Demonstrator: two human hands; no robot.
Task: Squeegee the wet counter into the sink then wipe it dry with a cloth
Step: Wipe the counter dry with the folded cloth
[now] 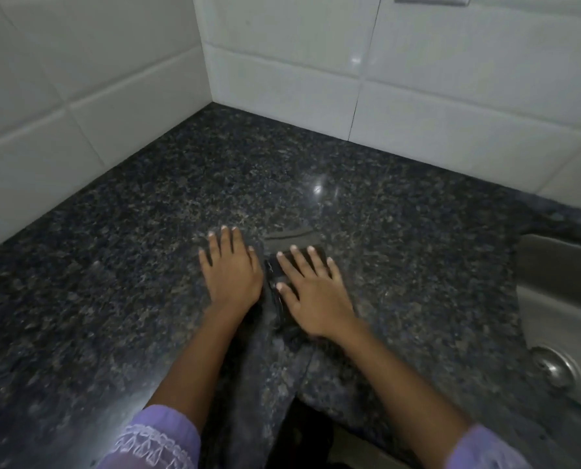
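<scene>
Nearest the camera: two lilac sleeves, the left sleeve (153, 441) edged with white lace trim, the right sleeve (482, 450) blurred. Both forearms reach forward over the desk (113, 265), a dark, polished, speckled granite slab with a bright glint further back.

Left hand (230, 269): grip wide, fingers straight and spread, palm flat on the bare stone. Right hand (313, 292): grip wide too, fingers straight, pressing flat on a dark cloth (277, 269). The cloth lies between and under the hands, folded, nearly the same shade as the stone; its edges are hard to trace. A small wet streak (291, 235) shines just beyond the fingertips.

Right edge: stainless steel sink (560, 275), its round metal drain (558, 365) showing, well apart from the hands.

Farthest: glossy white rectangular wall tiles (282, 79) meeting in a corner.
</scene>
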